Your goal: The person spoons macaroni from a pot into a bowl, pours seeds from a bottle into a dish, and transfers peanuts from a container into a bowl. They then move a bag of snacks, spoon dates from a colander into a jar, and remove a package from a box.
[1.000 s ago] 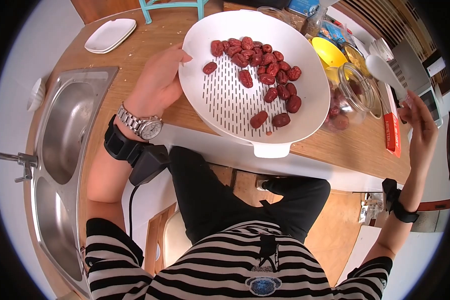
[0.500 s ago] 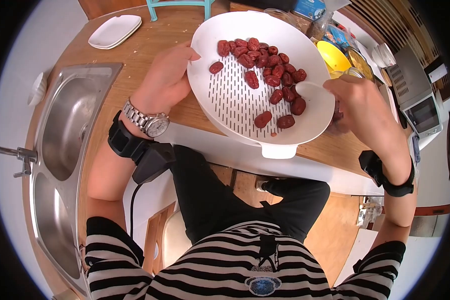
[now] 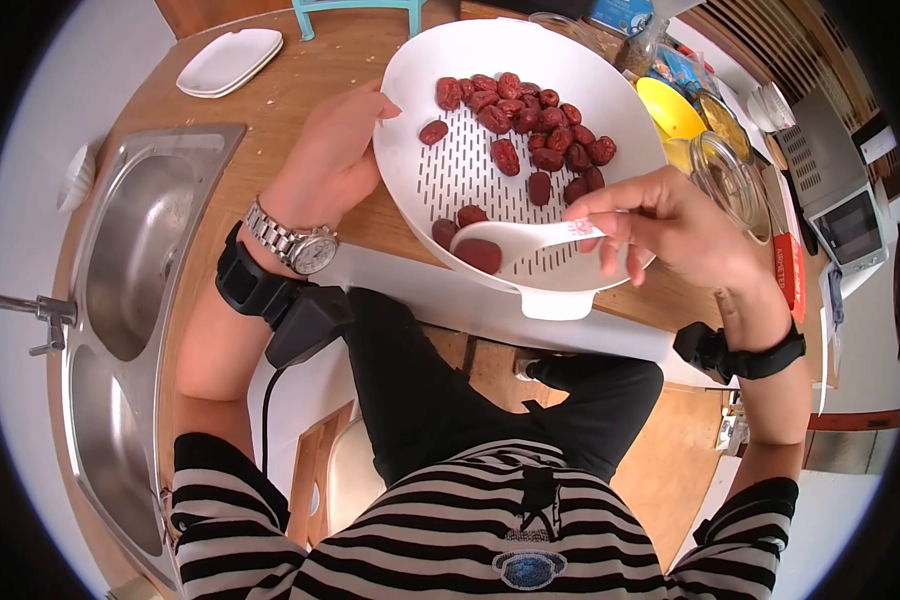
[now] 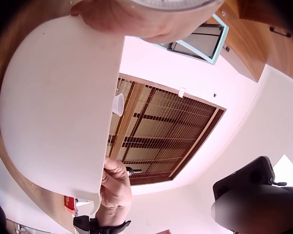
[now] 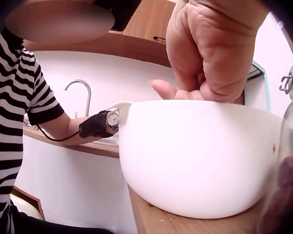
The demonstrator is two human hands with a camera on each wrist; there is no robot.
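A white colander [image 3: 430, 190] with a slotted base holds many red dates [image 3: 545, 125], mostly heaped toward its far right side. My left hand [image 3: 335, 150] grips its left rim, thumb over the edge. My right hand [image 3: 685, 230] pinches the handle of a white spoon [image 3: 540, 234] with a red pattern, low over the near part of the colander. One date [image 3: 478, 256] lies in the spoon's bowl, with two more dates [image 3: 472, 215] just beside it. In the right wrist view the colander's outer wall [image 5: 195, 156] hides the spoon.
An open glass jar [image 3: 725, 180] stands right of the colander; dates [image 5: 288, 173] show inside it in the right wrist view. Behind are yellow bowls [image 3: 670, 108]. A red box [image 3: 790, 275] lies at the right, white plates [image 3: 232, 62] at the back left, a sink [image 3: 135, 250] at the left.
My right hand has brought the spoon from beyond the jar into the colander and across to its near side. Some dates have shifted to the near left. The left hand keeps its grip.
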